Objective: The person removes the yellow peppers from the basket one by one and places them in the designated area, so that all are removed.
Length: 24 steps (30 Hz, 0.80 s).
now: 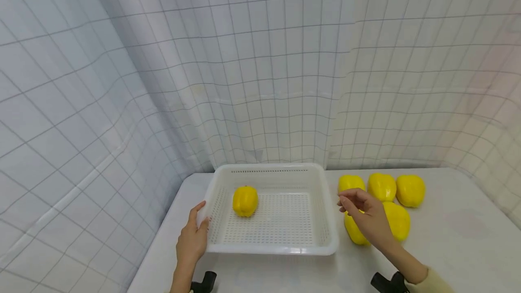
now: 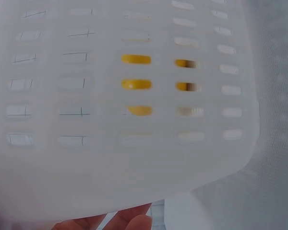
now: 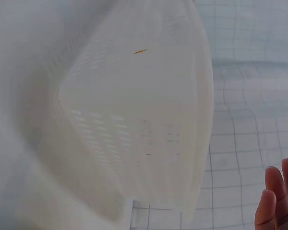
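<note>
A white plastic basket [image 1: 268, 250] with slotted walls stands on the table, a yellow bell pepper [image 1: 245, 201] lying in its left part. My left hand [image 1: 192, 239] holds the basket's left rim; in the left wrist view its fingertips [image 2: 139, 223] show at the rim's edge. Beyond the basket's right side, my right hand [image 1: 366, 214] hovers above several yellow bell peppers [image 1: 410, 191], its fingers loosely bent and nothing in them. It partly hides the nearer peppers. In the right wrist view, its fingers [image 3: 273, 191] are apart from the basket wall [image 3: 149, 96].
The white table [image 1: 456, 238] extends to the right of the peppers and in front of the basket. A white curtain with a grid pattern [image 1: 277, 80] hangs behind the table and along both sides. Black wrist mounts [image 1: 390, 281] sit at both wrists.
</note>
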Each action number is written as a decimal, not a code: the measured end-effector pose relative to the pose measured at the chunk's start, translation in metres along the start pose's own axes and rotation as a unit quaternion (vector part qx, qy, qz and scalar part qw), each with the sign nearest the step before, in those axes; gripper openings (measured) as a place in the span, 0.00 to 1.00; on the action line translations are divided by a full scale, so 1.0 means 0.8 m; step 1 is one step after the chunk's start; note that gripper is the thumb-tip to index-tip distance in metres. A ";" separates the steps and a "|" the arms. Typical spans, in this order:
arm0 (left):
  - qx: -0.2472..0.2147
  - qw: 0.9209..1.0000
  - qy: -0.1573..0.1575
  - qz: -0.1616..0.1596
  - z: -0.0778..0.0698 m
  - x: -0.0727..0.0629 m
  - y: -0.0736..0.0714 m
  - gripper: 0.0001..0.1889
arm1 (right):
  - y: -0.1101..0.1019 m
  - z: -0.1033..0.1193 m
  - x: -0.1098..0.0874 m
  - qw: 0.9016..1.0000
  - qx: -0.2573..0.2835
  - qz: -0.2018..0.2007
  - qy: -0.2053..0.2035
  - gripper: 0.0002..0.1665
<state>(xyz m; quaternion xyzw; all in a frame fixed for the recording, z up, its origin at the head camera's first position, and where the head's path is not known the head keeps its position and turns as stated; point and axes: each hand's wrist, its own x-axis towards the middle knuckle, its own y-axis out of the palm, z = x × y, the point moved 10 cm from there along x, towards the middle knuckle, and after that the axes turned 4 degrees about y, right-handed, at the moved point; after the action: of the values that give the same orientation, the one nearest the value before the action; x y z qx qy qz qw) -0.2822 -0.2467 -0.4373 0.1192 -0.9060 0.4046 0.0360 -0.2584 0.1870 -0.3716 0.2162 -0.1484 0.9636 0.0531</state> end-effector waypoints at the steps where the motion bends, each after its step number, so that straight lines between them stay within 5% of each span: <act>1: 0.000 1.000 0.001 0.000 0.000 0.000 0.000 0.24 | 0.006 0.005 0.002 1.000 -0.003 0.008 -0.010 0.06; 9: 0.001 1.000 0.007 -0.009 -0.002 0.001 -0.001 0.24 | 0.056 0.048 0.020 0.995 -0.031 0.077 -0.057 0.08; 18: -0.005 1.000 0.000 -0.008 0.000 -0.001 0.003 0.24 | 0.110 0.046 0.045 0.982 -0.051 0.165 -0.078 0.03; 24: -0.007 1.000 0.002 -0.014 -0.001 -0.002 0.001 0.24 | 0.136 0.041 0.059 0.974 -0.069 0.208 -0.055 0.04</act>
<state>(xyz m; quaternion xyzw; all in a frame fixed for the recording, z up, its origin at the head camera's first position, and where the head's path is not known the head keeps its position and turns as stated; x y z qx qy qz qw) -0.2810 -0.2453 -0.4372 0.1307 -0.9068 0.3982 0.0447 -0.3056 0.0751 -0.3513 0.2294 -0.2590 0.9274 -0.1423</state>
